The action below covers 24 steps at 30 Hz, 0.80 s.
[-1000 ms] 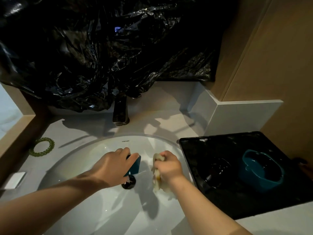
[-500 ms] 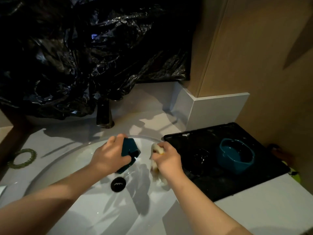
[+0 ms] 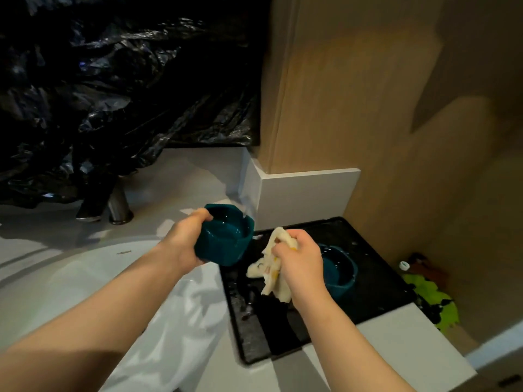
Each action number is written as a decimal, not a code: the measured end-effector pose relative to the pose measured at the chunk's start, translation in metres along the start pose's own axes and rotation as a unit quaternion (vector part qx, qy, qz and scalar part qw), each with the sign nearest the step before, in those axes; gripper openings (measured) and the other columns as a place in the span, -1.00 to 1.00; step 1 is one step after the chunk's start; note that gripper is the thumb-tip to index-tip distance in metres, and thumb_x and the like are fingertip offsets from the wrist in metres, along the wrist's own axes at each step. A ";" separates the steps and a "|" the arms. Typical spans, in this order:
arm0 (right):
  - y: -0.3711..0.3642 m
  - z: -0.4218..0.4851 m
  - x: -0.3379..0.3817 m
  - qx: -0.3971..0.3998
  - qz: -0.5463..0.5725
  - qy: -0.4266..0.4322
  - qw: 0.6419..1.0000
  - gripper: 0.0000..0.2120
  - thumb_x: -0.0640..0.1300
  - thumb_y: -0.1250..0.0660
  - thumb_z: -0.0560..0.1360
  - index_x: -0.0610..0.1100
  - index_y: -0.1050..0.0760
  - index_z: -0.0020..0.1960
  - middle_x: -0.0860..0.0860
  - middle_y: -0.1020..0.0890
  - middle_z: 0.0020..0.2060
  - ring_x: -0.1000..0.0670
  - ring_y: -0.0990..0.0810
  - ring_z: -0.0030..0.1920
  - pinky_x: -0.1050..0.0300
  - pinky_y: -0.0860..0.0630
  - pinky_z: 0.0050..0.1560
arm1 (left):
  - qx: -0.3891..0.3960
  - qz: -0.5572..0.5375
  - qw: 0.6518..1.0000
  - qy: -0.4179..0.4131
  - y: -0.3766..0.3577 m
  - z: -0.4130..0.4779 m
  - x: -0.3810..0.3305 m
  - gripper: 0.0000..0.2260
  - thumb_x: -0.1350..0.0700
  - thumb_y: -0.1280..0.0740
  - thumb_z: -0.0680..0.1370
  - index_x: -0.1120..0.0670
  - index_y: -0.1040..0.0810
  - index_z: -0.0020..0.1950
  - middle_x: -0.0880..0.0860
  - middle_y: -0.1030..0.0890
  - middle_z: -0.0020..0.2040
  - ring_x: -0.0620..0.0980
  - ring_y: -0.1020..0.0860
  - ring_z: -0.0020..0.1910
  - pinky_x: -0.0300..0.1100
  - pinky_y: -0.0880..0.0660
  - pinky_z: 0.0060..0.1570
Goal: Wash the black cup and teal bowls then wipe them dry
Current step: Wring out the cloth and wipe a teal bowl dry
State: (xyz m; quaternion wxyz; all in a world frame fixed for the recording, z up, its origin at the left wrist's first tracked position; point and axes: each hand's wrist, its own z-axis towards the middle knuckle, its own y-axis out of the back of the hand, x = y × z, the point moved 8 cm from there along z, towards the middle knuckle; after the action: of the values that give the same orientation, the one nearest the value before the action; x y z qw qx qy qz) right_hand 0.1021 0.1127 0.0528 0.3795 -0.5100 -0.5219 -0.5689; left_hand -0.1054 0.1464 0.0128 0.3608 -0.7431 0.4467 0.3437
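Note:
My left hand (image 3: 184,244) grips a teal bowl (image 3: 226,239) by its rim and side, holding it tilted above the left edge of the black tray (image 3: 376,284). My right hand (image 3: 300,258) clutches a crumpled pale cloth (image 3: 271,267) just right of that bowl, over the tray. A second teal bowl (image 3: 339,270) stands on the tray, partly hidden behind my right hand. The black cup is hidden from view.
The white sink basin (image 3: 85,278) lies at the lower left, with the metal tap (image 3: 119,205) behind it under black plastic sheeting (image 3: 113,80). A wooden wall (image 3: 396,108) rises right of the tray. Something green (image 3: 435,301) lies beyond the counter's right edge.
Both hands have moved right, from over the sink basin to the tray. The left hand has lifted the teal bowl and turned its opening up. The view has swung right.

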 end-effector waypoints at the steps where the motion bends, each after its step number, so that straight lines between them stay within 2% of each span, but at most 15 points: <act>1: 0.012 0.003 -0.006 -0.008 -0.006 -0.007 1.000 -0.80 -0.31 -0.25 0.44 -0.01 -0.47 -0.20 0.05 -0.56 -0.26 0.09 -0.52 -0.25 0.22 -0.40 -0.32 | 0.004 -0.001 1.000 0.002 -0.013 0.002 0.003 -0.86 0.10 -0.25 0.51 0.07 -0.49 0.04 0.13 -0.60 -0.08 0.11 -0.57 -0.11 -0.05 -0.51 -0.24; 5: 0.043 0.009 -0.031 -0.018 -0.027 -0.024 0.999 -0.85 -0.29 -0.26 0.43 -0.05 -0.49 -0.15 0.05 -0.55 -0.27 0.02 -0.52 -0.20 0.21 -0.40 -0.28 | 0.002 0.016 1.000 -0.001 -0.058 0.008 0.016 -0.78 0.08 -0.27 0.48 0.08 -0.49 0.11 0.15 -0.60 0.00 0.14 -0.57 -0.07 -0.06 -0.54 -0.21; 7: 0.048 0.014 -0.036 -0.007 -0.049 -0.021 0.999 -0.85 -0.27 -0.27 0.44 -0.03 -0.49 -0.16 0.06 -0.55 -0.27 0.03 -0.51 -0.20 0.20 -0.40 -0.28 | -0.001 0.022 1.000 0.005 -0.073 0.010 0.024 -0.77 0.09 -0.27 0.49 0.09 -0.48 0.12 0.16 -0.60 -0.03 0.14 -0.57 -0.08 -0.05 -0.54 -0.20; 10: 0.064 0.025 -0.040 -0.018 -0.056 -0.016 0.998 -0.87 -0.27 -0.27 0.43 -0.07 -0.51 -0.13 0.06 -0.55 -0.27 0.02 -0.51 -0.18 0.17 -0.39 -0.25 | 0.006 0.028 0.999 0.016 -0.092 0.013 0.034 -0.83 0.09 -0.26 0.50 0.10 -0.46 0.07 0.14 -0.58 -0.12 0.11 -0.55 -0.18 -0.08 -0.49 -0.31; 13: 0.082 0.036 -0.042 -0.025 -0.047 -0.021 0.998 -0.87 -0.28 -0.27 0.43 -0.09 -0.53 -0.12 0.04 -0.56 -0.25 0.08 -0.49 -0.24 0.22 -0.39 -0.29 | 0.011 0.036 0.999 0.020 -0.108 0.018 0.040 -0.83 0.09 -0.26 0.50 0.10 -0.46 0.05 0.13 -0.58 -0.11 0.09 -0.54 -0.18 -0.11 -0.46 -0.35; 18: 0.101 0.053 -0.045 -0.035 -0.043 -0.012 0.998 -0.88 -0.29 -0.27 0.43 -0.10 -0.52 -0.14 0.01 -0.57 -0.26 0.06 -0.48 -0.26 0.20 -0.40 -0.29 | -0.005 0.063 0.998 0.011 -0.127 0.033 0.045 -0.66 0.07 -0.30 0.42 0.13 -0.46 0.18 0.20 -0.60 0.08 0.19 -0.59 0.02 -0.01 -0.57 -0.15; 22: 0.114 0.060 -0.045 -0.071 -0.044 -0.005 0.996 -0.88 -0.28 -0.27 0.43 -0.08 -0.51 -0.18 0.01 -0.56 -0.30 0.06 -0.47 -0.29 0.18 -0.38 -0.31 | 0.006 0.083 0.996 0.018 -0.144 0.038 0.045 -0.89 0.10 -0.23 0.49 0.10 -0.45 -0.04 0.17 -0.59 -0.06 0.15 -0.56 -0.10 -0.06 -0.52 -0.17; 24: 0.122 0.062 -0.043 -0.101 -0.029 0.001 0.994 -0.86 -0.27 -0.27 0.43 -0.06 -0.51 -0.20 0.03 -0.56 -0.31 0.07 -0.47 -0.30 0.17 -0.38 -0.32 | 0.008 0.088 0.996 0.026 -0.147 0.041 0.045 -0.94 0.11 -0.21 0.50 0.09 -0.43 -0.09 0.16 -0.57 -0.09 0.15 -0.54 -0.09 -0.05 -0.51 -0.15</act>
State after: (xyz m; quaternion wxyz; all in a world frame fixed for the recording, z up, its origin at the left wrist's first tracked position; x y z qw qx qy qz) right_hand 0.2397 0.1486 0.0324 0.3101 -0.5295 -0.4758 -0.6302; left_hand 0.0376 0.2121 -0.0119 0.3236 -0.7068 0.5221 0.3509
